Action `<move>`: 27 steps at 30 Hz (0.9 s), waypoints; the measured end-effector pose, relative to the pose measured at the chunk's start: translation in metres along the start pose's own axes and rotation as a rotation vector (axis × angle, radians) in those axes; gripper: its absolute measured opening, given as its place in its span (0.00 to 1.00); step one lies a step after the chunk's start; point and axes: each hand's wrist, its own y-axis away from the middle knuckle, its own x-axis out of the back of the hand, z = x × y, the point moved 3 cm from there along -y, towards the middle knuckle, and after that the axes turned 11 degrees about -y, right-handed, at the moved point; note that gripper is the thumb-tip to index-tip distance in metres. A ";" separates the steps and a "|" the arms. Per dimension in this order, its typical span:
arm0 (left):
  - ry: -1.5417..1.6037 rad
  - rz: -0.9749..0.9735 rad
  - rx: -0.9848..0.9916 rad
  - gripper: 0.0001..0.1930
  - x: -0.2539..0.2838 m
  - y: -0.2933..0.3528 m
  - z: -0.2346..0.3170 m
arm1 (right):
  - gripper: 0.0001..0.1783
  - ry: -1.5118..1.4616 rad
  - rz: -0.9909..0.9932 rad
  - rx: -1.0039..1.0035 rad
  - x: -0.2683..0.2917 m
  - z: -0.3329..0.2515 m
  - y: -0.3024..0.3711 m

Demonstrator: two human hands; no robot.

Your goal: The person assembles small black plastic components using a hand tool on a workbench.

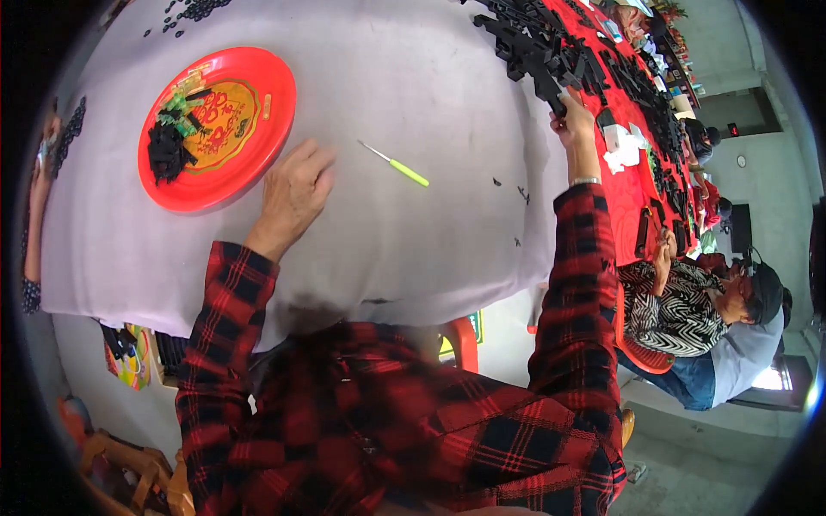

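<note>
At the far right of the cloth my right hand (575, 125) is closed around the end of a black plastic gun-shaped piece (527, 53), beside a pile of similar pieces. My left hand (297, 189) rests on the pale cloth right of a red plate (280, 95). Its fingers are curled in and slightly blurred, with nothing showing in them. Small black parts (168, 155) and clear greenish pieces (182, 107) lie on the plate's left side. Between my hands, touched by neither, is a thin metal-tipped tool with a yellow-green handle (409, 172).
Tiny black bits (523, 194) lie on the cloth (413, 258). Black rings (194, 10) are scattered at the far left edge. On the right, a red-covered table (624, 185) bears many black parts; a person in a patterned top (680, 301) sits there. Another person's arm (39, 198) shows at far left.
</note>
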 end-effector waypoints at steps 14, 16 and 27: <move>0.284 0.060 0.049 0.12 0.020 0.018 -0.004 | 0.10 0.254 -0.578 0.206 -0.006 0.039 0.220; 0.340 0.085 0.040 0.12 0.030 0.026 0.004 | 0.09 0.155 -0.598 0.247 -0.013 0.036 0.221; 0.846 -0.413 0.417 0.18 0.035 0.087 0.065 | 0.08 -0.140 -0.774 0.149 -0.037 0.010 0.279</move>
